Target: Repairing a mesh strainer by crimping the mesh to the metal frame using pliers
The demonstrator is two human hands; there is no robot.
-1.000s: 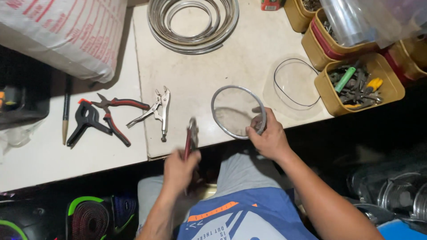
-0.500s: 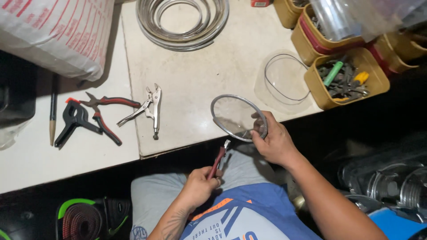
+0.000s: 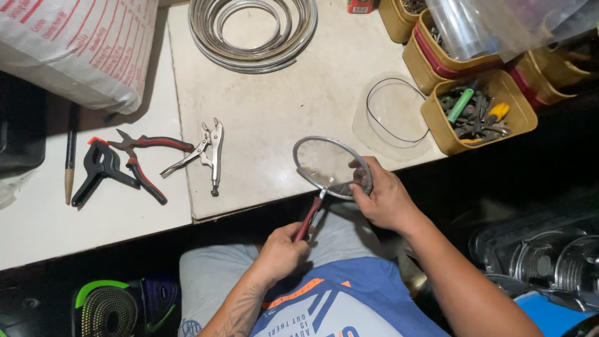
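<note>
My right hand point(image 3: 382, 198) grips the near right rim of a round metal-rimmed mesh disc point(image 3: 324, 163) at the front edge of the pale worktable point(image 3: 274, 118). My left hand point(image 3: 282, 249) is below the table edge, closed on the red handles of pliers point(image 3: 309, 217). The pliers' jaws touch the disc's near rim. Whether the jaws clamp the rim is too small to tell.
Locking pliers point(image 3: 206, 153), red-handled pliers point(image 3: 142, 159), a black clamp point(image 3: 100, 168) and a pencil-like tool point(image 3: 70, 165) lie at left. Coiled metal strip point(image 3: 253, 31) sits at the back, a clear round lid point(image 3: 393, 112) and yellow bins of tools point(image 3: 477, 112) at right. A white sack point(image 3: 68, 43) fills the top left.
My left hand lifted the red-handled pliers off the table edge, dropped below it, then brought the jaws up to the disc's near rim. My right hand kept hold of the disc.
</note>
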